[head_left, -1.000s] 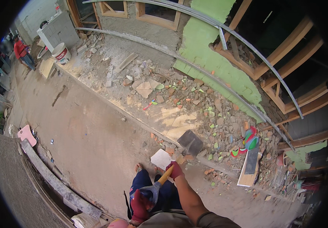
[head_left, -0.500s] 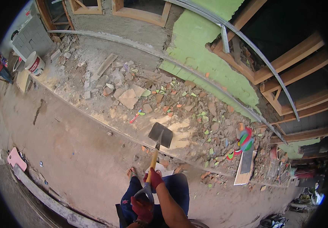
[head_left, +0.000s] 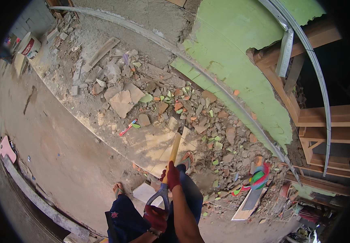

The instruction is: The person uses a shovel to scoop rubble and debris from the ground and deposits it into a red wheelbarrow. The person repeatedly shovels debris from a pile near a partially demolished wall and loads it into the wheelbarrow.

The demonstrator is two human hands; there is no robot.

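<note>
The shovel (head_left: 170,162) stands nearly upright before the person, its wooden shaft running from the two grips up into the rubble (head_left: 191,109); the blade is sunk in the debris and cannot be made out. The right hand (head_left: 172,175), in a red glove, is closed around the shaft just above the fork of the grey D-handle. The left hand (head_left: 156,216), also in a red glove, is closed on the crossbar of that handle, directly below the right grip.

Just beside the right grip, on the far side, a sandalled foot (head_left: 186,160) is planted at the rubble's edge. To the left of the grips a bare foot (head_left: 118,188) rests on the concrete floor (head_left: 65,150), with a pale flat slab (head_left: 147,192) between foot and handle. Beyond the shaft, broken masonry lies heaped against a green plastered wall (head_left: 231,52). Well right of the grips lies a red and green object (head_left: 258,177).
</note>
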